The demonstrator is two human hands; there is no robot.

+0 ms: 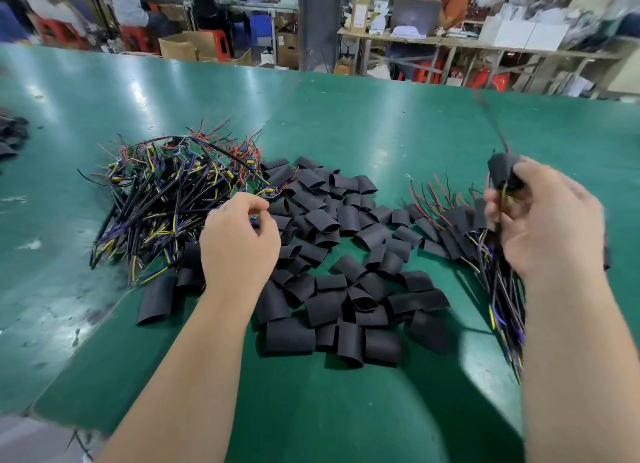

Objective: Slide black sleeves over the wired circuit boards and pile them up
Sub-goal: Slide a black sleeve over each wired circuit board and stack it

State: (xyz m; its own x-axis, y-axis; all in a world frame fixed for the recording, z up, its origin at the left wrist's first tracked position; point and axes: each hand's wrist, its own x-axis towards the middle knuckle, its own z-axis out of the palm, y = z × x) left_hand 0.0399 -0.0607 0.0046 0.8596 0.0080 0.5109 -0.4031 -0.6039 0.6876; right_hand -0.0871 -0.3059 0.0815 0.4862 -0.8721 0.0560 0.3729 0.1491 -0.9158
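A tangled heap of bare wired circuit boards (pixel 173 185) lies at the left of the green table (pixel 346 127). Several loose black sleeves (pixel 332 255) are scattered in the middle. My left hand (pixel 239 241) hovers at the heap's right edge, fingers curled, thumb and forefinger close around a small bit of wire or board that is mostly hidden. My right hand (pixel 547 217) is raised above the right-hand pile of sleeved boards (pixel 460 234) and grips a sleeved board (pixel 504 173), blurred by motion, with its wires trailing up and down.
More black sleeves (pixel 10 133) lie at the far left edge. Beyond the table's far edge stand cardboard boxes (pixel 180 47), red stools, a dark pillar (pixel 317 23) and benches with people working. Bare green table surface lies near me.
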